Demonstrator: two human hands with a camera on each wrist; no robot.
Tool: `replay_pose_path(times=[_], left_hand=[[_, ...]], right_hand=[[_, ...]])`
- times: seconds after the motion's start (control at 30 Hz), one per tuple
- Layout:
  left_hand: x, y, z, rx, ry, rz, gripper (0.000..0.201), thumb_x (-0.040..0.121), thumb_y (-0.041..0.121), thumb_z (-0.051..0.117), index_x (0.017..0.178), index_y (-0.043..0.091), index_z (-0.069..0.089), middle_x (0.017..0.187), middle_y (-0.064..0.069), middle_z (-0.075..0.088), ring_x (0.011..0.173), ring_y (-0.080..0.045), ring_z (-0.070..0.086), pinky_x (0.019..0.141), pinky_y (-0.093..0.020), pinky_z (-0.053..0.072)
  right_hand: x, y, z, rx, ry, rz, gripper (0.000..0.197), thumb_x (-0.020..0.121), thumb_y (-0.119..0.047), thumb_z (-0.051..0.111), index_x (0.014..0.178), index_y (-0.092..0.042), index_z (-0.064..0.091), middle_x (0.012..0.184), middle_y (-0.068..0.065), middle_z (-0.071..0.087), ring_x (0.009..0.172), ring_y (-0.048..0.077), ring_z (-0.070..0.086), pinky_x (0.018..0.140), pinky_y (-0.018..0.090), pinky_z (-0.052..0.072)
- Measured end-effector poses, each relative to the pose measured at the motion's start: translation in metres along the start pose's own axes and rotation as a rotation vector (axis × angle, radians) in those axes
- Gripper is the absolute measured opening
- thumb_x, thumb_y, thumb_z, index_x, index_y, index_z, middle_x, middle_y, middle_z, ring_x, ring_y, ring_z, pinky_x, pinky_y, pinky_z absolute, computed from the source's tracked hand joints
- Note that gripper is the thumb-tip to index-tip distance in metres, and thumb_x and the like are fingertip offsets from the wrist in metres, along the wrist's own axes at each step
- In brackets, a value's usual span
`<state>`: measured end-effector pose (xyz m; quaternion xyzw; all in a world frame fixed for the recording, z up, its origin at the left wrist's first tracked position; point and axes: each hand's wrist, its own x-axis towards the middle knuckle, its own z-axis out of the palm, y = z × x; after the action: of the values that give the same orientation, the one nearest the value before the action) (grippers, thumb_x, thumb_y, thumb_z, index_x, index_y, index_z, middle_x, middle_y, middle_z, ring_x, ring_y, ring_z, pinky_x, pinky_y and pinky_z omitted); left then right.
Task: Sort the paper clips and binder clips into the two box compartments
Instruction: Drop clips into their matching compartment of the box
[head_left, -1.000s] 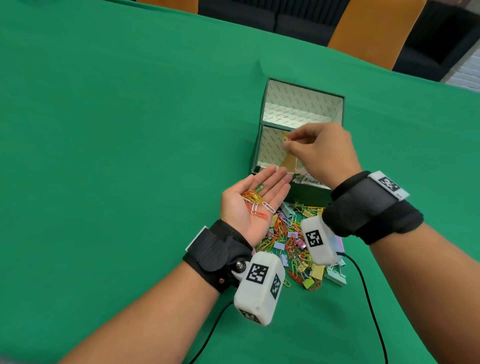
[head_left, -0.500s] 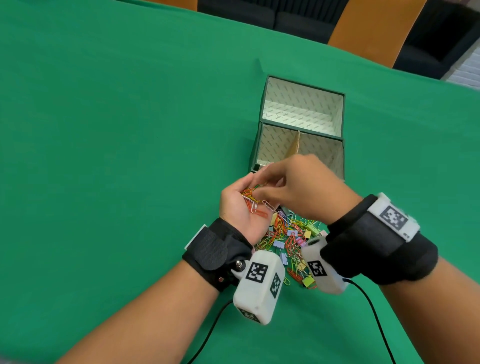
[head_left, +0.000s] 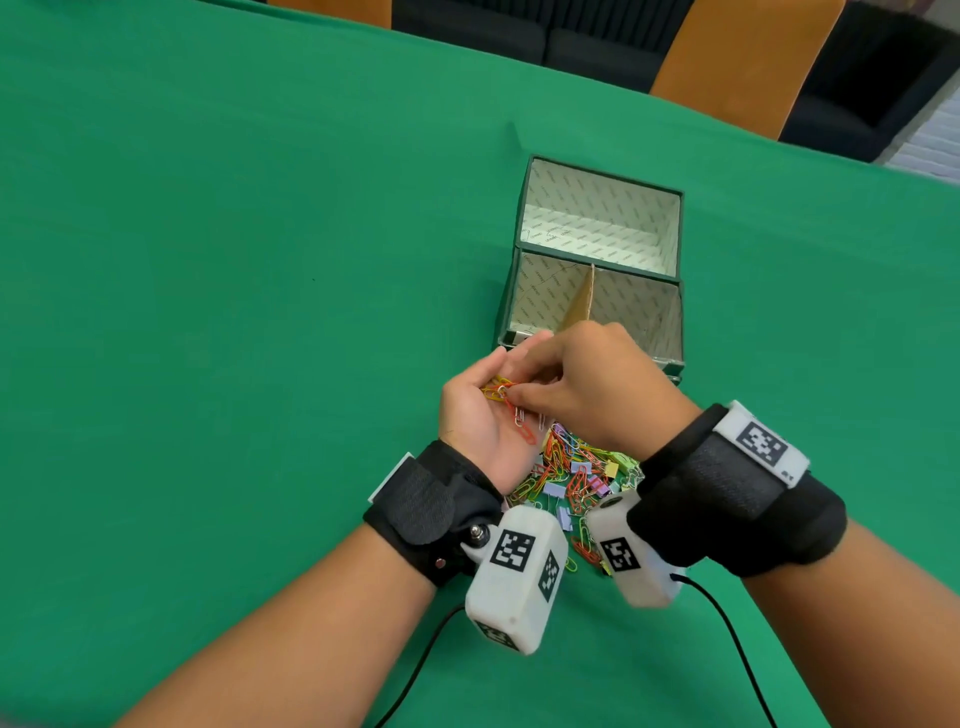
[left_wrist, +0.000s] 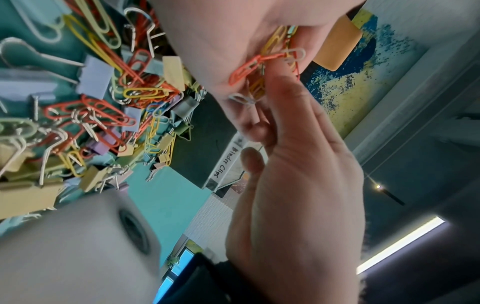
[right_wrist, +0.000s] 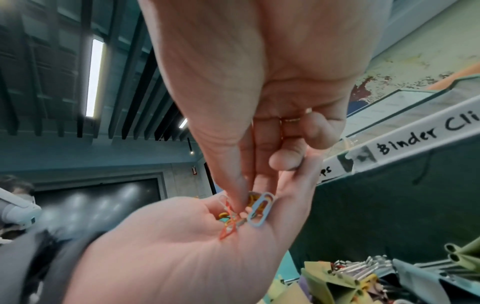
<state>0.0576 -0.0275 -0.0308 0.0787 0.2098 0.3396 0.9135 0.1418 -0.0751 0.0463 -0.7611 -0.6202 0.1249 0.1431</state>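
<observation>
A green cloth table (head_left: 208, 260) fills the head view, with orange chair backs (head_left: 743, 57) along the upper edge. Right of centre stands the dark green box (head_left: 597, 260), a cardboard divider (head_left: 584, 301) splitting its nearer part. Just below it the left hand (head_left: 483, 415) lies palm up, fingers loosely cupped under a small bunch of paper clips (head_left: 506, 400); the right hand (head_left: 597, 389) reaches in from above, fingertips pinched on that bunch. A pile of mixed clips (head_left: 576, 478) lies on the cloth between the wrists.

In the left wrist view, the pile (left_wrist: 103, 102) spreads across the upper left, and the pinch on the orange and yellow clips (left_wrist: 259, 65) sits at upper centre.

The right wrist view shows thumb and forefinger closed on clips (right_wrist: 239, 216) in the palm (right_wrist: 168, 257); a "Binder Cli" label (right_wrist: 415, 139) crosses the right side.
</observation>
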Motion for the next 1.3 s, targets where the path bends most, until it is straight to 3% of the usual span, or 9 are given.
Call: replay_pose_path(times=[0.07, 0.17, 0.33, 0.5, 0.7, 0.83, 1.07, 1.2, 1.3], left_hand=[[0.000, 0.001, 0.001, 0.024, -0.003, 0.010, 0.042, 0.097, 0.025, 0.034, 0.104, -0.003, 0.065, 0.091, -0.016, 0.071, 0.083, -0.026, 0.069, 0.085, -0.033, 0.049], [-0.002, 0.002, 0.002, 0.047, -0.014, 0.005, 0.042, 0.097, 0.026, 0.034, 0.108, -0.002, 0.062, 0.087, -0.015, 0.073, 0.079, -0.025, 0.070, 0.082, -0.032, 0.050], [-0.005, 0.003, 0.004, 0.020, 0.003, 0.006, 0.044, 0.096, 0.028, 0.038, 0.101, -0.004, 0.067, 0.087, -0.020, 0.071, 0.075, -0.030, 0.069, 0.084, -0.037, 0.048], [-0.003, 0.002, 0.005, -0.011, -0.012, -0.002, 0.044, 0.099, 0.030, 0.034, 0.108, -0.005, 0.059, 0.081, -0.020, 0.069, 0.061, -0.027, 0.067, 0.050, -0.024, 0.051], [-0.002, 0.003, 0.002, -0.005, -0.021, 0.009, 0.044, 0.099, 0.030, 0.033, 0.108, -0.005, 0.059, 0.095, -0.022, 0.070, 0.074, -0.030, 0.069, 0.065, -0.030, 0.053], [-0.001, 0.003, 0.002, 0.007, -0.021, 0.003, 0.043, 0.099, 0.028, 0.033, 0.105, -0.004, 0.061, 0.100, -0.022, 0.070, 0.080, -0.030, 0.070, 0.064, -0.030, 0.050], [0.001, 0.003, 0.000, -0.002, -0.023, -0.003, 0.043, 0.099, 0.027, 0.033, 0.108, -0.004, 0.060, 0.105, -0.023, 0.069, 0.087, -0.030, 0.071, 0.072, -0.033, 0.056], [0.002, 0.004, -0.001, -0.019, -0.022, -0.012, 0.044, 0.099, 0.026, 0.034, 0.105, -0.006, 0.064, 0.107, -0.025, 0.068, 0.093, -0.032, 0.069, 0.080, -0.037, 0.056], [0.002, 0.002, -0.002, -0.051, -0.029, -0.028, 0.046, 0.099, 0.025, 0.037, 0.100, -0.009, 0.068, 0.110, -0.027, 0.066, 0.102, -0.038, 0.065, 0.091, -0.044, 0.052]], right_hand=[[0.000, 0.003, 0.000, 0.009, -0.017, 0.004, 0.007, 0.079, -0.029, 0.073, 0.085, -0.030, 0.077, 0.055, -0.025, 0.058, 0.062, -0.012, 0.058, 0.061, 0.007, 0.044], [-0.002, 0.003, -0.002, -0.005, -0.025, 0.007, 0.005, 0.079, -0.027, 0.073, 0.082, -0.030, 0.077, 0.050, -0.033, 0.054, 0.058, -0.017, 0.054, 0.055, 0.002, 0.037], [-0.002, 0.004, -0.004, -0.047, -0.059, 0.023, 0.008, 0.078, -0.033, 0.073, 0.083, -0.029, 0.078, 0.074, -0.005, 0.073, 0.076, 0.012, 0.067, 0.076, 0.033, 0.053], [-0.001, 0.006, -0.009, -0.051, -0.093, 0.029, 0.014, 0.079, -0.031, 0.075, 0.093, -0.030, 0.078, 0.088, -0.005, 0.075, 0.086, 0.015, 0.066, 0.082, 0.034, 0.052], [-0.003, 0.009, -0.018, -0.055, -0.100, 0.024, 0.015, 0.081, -0.036, 0.073, 0.096, -0.037, 0.076, 0.081, -0.008, 0.073, 0.077, 0.011, 0.063, 0.075, 0.028, 0.050], [-0.006, 0.009, -0.026, -0.121, -0.141, 0.008, 0.016, 0.084, -0.034, 0.072, 0.099, -0.036, 0.075, 0.065, -0.017, 0.055, 0.072, 0.008, 0.051, 0.070, 0.021, 0.037], [-0.008, 0.012, -0.031, -0.145, -0.181, -0.014, 0.020, 0.089, -0.031, 0.066, 0.106, -0.039, 0.073, 0.082, -0.010, 0.068, 0.069, 0.005, 0.049, 0.070, 0.020, 0.035], [-0.008, 0.016, -0.042, -0.095, -0.163, 0.007, 0.017, 0.091, -0.030, 0.065, 0.101, -0.041, 0.073, 0.052, -0.026, 0.056, 0.057, -0.015, 0.051, 0.054, 0.003, 0.035], [-0.006, 0.018, -0.048, -0.071, -0.127, 0.022, 0.017, 0.092, -0.029, 0.063, 0.104, -0.037, 0.073, 0.047, -0.028, 0.052, 0.053, -0.017, 0.049, 0.052, -0.001, 0.034]])
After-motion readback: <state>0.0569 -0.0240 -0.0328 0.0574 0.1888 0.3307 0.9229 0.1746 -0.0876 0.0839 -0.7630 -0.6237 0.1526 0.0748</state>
